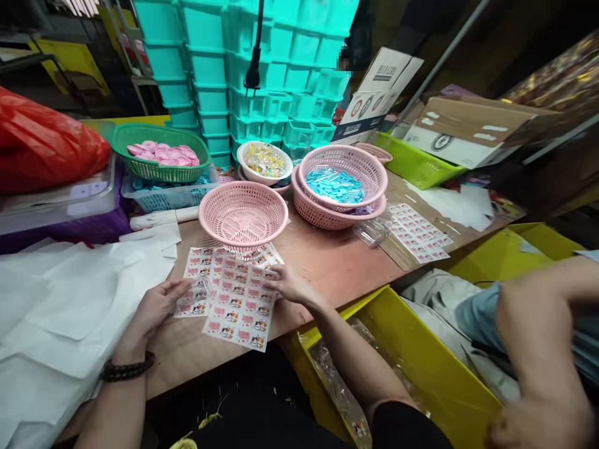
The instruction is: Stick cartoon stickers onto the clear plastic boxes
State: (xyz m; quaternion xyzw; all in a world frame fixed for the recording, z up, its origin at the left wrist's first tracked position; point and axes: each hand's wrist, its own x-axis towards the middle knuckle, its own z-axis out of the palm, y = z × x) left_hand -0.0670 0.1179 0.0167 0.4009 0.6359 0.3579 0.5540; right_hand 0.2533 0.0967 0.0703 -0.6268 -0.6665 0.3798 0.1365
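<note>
Between the thumb and fingers of my left hand (159,307) is a small clear plastic case (200,288), held over the sticker sheets. My right hand (291,284) pinches the right edge of a sticker sheet (238,312) printed with rows of pink pigs and cats. That sheet's near end hangs past the table edge. Another sticker sheet (196,265) lies beneath it, partly covered. Just behind the sheets stands a pink basket (243,215) with nothing visible inside.
Stacked pink baskets (339,215) hold blue pieces in plastic. A white bowl (246,153), a green basket (161,171) and teal bins (210,93) stand behind. White sheets (70,312) lie left. A yellow bin (421,349) and a co-worker's arm (538,337) are at right.
</note>
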